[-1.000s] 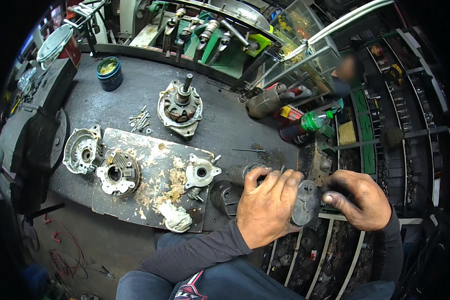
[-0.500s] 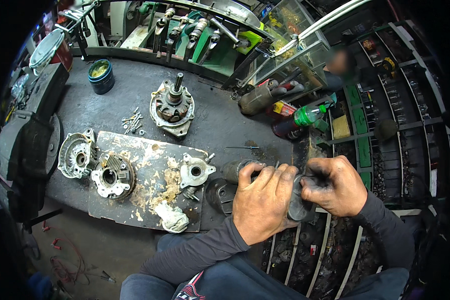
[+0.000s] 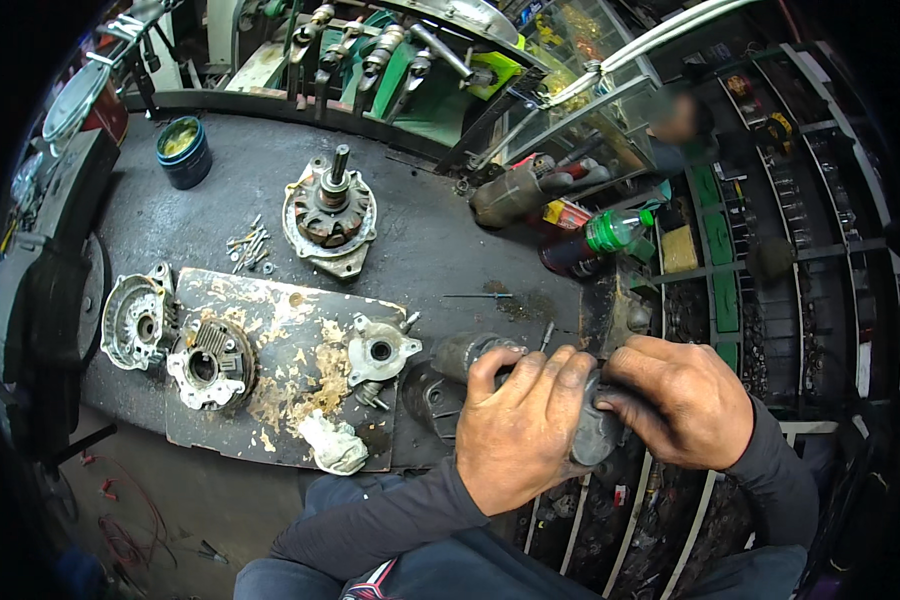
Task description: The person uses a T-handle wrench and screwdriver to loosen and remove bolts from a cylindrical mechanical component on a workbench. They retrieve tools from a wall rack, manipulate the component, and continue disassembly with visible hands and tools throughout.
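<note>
Hands (image 3: pixel 610 420) grip dark motor part (image 3: pixel 595 440); green-capped bottle (image 3: pixel 610 232) behind.

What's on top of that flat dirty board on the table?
On the board sit a round toothed metal housing, a smaller silver cover, a crumpled whitish rag and smears of yellowish grease. Whatever lies beneath those parts is hidden.

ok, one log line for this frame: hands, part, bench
left hand: grips dark motor part | right hand: grips same part | bench: rotor assembly, blue tin, stained board
</note>
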The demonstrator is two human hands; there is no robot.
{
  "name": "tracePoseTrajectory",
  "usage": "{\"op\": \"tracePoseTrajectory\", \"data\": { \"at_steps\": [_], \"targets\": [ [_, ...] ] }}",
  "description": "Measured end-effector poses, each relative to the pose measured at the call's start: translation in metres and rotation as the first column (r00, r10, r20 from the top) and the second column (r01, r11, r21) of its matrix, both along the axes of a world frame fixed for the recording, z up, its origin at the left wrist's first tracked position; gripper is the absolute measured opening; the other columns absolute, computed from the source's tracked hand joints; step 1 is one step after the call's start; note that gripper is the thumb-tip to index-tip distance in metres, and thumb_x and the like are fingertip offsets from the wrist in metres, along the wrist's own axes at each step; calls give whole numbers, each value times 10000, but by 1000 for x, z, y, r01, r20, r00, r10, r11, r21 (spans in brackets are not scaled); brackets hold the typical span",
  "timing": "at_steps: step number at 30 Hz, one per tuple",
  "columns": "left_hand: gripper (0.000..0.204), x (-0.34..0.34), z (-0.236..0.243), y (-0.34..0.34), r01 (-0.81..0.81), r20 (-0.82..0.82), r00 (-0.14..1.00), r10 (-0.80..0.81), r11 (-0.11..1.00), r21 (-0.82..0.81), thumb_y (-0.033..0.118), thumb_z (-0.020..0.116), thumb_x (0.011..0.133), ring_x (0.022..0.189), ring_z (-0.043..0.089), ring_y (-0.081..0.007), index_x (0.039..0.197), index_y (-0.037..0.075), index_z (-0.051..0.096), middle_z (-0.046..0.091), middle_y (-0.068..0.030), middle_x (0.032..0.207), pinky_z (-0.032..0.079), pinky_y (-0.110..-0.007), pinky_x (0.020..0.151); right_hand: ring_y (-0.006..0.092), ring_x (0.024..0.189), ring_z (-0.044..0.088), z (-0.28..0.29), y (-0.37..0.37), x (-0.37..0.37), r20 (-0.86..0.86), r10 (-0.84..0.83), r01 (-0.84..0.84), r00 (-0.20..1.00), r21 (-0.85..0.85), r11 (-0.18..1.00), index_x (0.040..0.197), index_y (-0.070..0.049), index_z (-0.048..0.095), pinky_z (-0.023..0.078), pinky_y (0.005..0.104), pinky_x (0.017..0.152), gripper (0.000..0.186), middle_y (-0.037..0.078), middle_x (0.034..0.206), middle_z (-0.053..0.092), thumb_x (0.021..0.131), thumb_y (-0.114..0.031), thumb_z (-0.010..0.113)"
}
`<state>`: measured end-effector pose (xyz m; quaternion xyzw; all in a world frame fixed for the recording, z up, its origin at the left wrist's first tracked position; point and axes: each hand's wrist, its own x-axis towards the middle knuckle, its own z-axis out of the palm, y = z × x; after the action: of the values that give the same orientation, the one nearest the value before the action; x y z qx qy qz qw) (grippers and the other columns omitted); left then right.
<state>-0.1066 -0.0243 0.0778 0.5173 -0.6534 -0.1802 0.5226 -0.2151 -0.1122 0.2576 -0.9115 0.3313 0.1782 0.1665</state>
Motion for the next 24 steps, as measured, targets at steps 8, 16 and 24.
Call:
{"op": "tracePoseTrajectory", "data": {
  "at_steps": [8, 16, 24],
  "targets": [
    [819, 1, 4, 1, 6, -2, 1000, -6, 1000, 22, 457, 848, 677, 1133, 628, -222, 1314, 19, 578, 678, -94, 1252, 325, -440, 1060, 406, 778, 654, -2, -7, 6, -15, 50, -49, 999, 69, 996, 1006, -14, 624, 534, 476, 651, 181, 167, 885, 613, 869, -83, 721],
    [931, 4, 15, -1, 35, 106, 994, -38, 999, 29, 468, 906, 601, 1221, 572, -255, 1363, 60, 558, 655, -79, 1277, 317, -442, 1051, 228, 890, 675, 33, -1, -51, 556, -192, 254, 809, -36, 967, 1080, 24, 700, 532, 339, 777, 290, 136, 1001, 694, 810, -44, 780],
    [1206, 25, -9, 45, -125, 129, 984, 122, 992, 13, 591, 872, 684, 1386, 385, -450, 1589, 12, 323, 434, -217, 1531, 291, -541, 1175, 180, 907, 674, -136, 15, -183, 456, -384, 132, 803, 492, 861, 1142, 20, 708, 543, 340, 844, 372, 118, 960, 729, 874, -213, 817]
  ]
}}
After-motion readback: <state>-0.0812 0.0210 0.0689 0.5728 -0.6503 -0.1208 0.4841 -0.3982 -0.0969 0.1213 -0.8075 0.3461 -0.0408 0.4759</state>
